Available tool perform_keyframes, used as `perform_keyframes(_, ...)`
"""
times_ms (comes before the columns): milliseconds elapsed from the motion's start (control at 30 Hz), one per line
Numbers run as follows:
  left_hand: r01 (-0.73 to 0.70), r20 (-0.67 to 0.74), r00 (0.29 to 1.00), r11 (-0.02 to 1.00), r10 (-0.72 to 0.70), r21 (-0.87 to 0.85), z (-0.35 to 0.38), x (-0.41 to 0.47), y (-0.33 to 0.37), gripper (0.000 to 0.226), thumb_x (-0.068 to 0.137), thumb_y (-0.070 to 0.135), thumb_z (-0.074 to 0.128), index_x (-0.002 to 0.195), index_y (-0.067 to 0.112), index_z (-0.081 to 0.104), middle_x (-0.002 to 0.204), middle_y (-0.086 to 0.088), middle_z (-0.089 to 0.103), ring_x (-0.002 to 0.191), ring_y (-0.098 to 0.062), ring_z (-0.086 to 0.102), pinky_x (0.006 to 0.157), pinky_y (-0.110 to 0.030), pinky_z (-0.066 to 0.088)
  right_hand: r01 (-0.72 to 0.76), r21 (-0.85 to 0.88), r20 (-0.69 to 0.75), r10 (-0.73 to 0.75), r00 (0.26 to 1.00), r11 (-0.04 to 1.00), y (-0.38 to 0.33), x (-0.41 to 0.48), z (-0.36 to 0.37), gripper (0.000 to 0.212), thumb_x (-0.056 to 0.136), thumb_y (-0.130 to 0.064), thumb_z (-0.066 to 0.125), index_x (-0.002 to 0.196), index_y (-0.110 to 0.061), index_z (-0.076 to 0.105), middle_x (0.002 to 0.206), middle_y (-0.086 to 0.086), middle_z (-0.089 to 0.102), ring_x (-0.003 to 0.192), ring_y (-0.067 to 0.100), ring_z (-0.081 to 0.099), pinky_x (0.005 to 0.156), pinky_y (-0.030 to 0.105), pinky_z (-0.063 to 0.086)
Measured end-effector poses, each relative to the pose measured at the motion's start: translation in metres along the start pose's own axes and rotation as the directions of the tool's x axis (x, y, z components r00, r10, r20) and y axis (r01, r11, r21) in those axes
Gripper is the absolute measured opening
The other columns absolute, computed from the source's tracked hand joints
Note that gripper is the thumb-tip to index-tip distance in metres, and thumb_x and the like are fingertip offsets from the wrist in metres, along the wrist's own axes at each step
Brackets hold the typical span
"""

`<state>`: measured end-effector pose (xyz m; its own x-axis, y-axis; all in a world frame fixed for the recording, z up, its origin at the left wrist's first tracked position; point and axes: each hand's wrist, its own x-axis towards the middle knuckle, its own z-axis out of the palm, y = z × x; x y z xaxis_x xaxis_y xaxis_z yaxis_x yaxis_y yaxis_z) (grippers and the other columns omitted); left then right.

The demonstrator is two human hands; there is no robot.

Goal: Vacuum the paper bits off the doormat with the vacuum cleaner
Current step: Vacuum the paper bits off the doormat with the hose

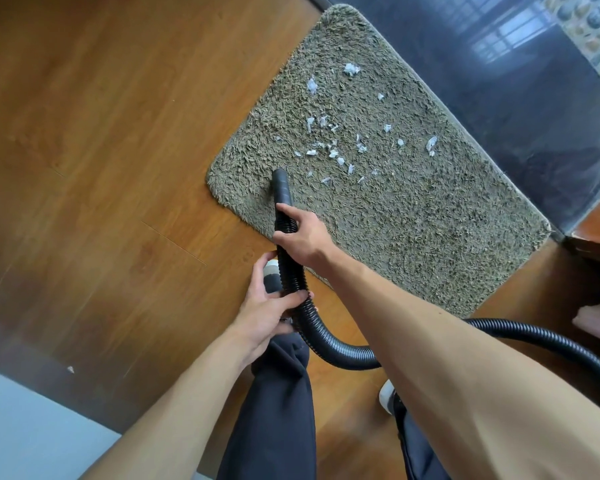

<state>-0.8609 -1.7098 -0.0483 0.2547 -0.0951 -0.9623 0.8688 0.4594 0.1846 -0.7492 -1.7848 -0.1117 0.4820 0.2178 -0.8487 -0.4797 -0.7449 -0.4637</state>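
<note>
Fingers of the right hand [302,233] and left hand [267,306] wrap the hose [290,271], 2 grips steadying the nozzle [280,183] on the doormat [413,220] beside the paper bits [333,150].

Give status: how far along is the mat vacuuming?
Done: the hose is picked up and the nozzle is at the near-left corner of the mat. In hand: the right hand grips the hose behind the nozzle, and the left hand holds it lower. Left: nearly everything. The bits lie scattered across the mat's middle, ahead of the nozzle. One white scrap sits on the floor.
</note>
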Motion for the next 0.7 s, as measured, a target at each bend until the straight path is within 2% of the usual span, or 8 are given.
perform_keyframes(167, 0.022, 0.037, 0.999, 0.997, -0.025, 0.069, 0.013, 0.001, -0.002, 0.075, 0.090, 0.001, 0.069, 0.129, 0.056, 0.036, 0.107, -0.020, 0.074, 0.097, -0.030, 0.071, 0.068, -0.040, 0.058, -0.047, 0.121, -0.063, 0.055, 0.997, 0.992, 0.021, -0.008, -0.010, 0.064, 0.080, -0.022, 0.068, 0.142, -0.029, 0.052, 0.117, 0.006, 0.068, 0.103, 0.025, 0.066, 0.096, 0.043, 0.053)
perform_keyframes(267, 0.033, 0.071, 0.997, 0.988, -0.044, 0.150, 0.024, 0.004, -0.001, 0.077, 0.090, 0.002, 0.070, 0.133, 0.056, 0.035, 0.106, -0.017, 0.075, 0.093, -0.028, 0.072, 0.070, -0.042, 0.057, -0.087, 0.233, -0.095, 0.112, 0.989, 0.969, 0.035, -0.014, -0.017, 0.068, 0.074, -0.028, 0.069, 0.140, -0.031, 0.053, 0.111, 0.005, 0.070, 0.099, 0.024, 0.068, 0.094, 0.045, 0.054)
perform_keyframes(400, 0.037, 0.104, 0.992, 0.969, -0.065, 0.245, 0.037, 0.006, 0.004, 0.076, 0.090, 0.003, 0.071, 0.132, 0.055, 0.035, 0.104, -0.016, 0.074, 0.086, -0.023, 0.070, 0.081, -0.056, 0.059, -0.123, 0.349, -0.115, 0.173, 0.978, 0.929, 0.050, -0.021, -0.029, 0.070, 0.073, -0.027, 0.066, 0.142, -0.030, 0.052, 0.106, 0.005, 0.069, 0.097, 0.027, 0.069, 0.091, 0.047, 0.056)
perform_keyframes(533, 0.033, 0.130, 0.989, 0.959, -0.072, 0.280, 0.042, 0.008, 0.010, 0.076, 0.090, 0.005, 0.071, 0.134, 0.054, 0.034, 0.095, -0.007, 0.075, 0.074, -0.016, 0.070, 0.068, -0.043, 0.057, -0.137, 0.426, -0.126, 0.208, 0.970, 0.894, 0.054, -0.022, -0.036, 0.074, 0.071, -0.028, 0.065, 0.143, -0.029, 0.050, 0.111, 0.005, 0.067, 0.098, 0.026, 0.068, 0.091, 0.049, 0.056)
perform_keyframes(700, 0.023, 0.132, 0.989, 0.964, -0.060, 0.266, 0.035, 0.007, 0.017, 0.074, 0.090, 0.004, 0.071, 0.133, 0.053, 0.036, 0.089, -0.006, 0.074, 0.074, -0.016, 0.069, 0.070, -0.044, 0.058, -0.140, 0.407, -0.164, 0.223, 0.961, 0.903, 0.045, -0.018, -0.031, 0.075, 0.067, -0.034, 0.064, 0.141, -0.031, 0.052, 0.112, 0.004, 0.068, 0.103, 0.026, 0.067, 0.095, 0.046, 0.055)
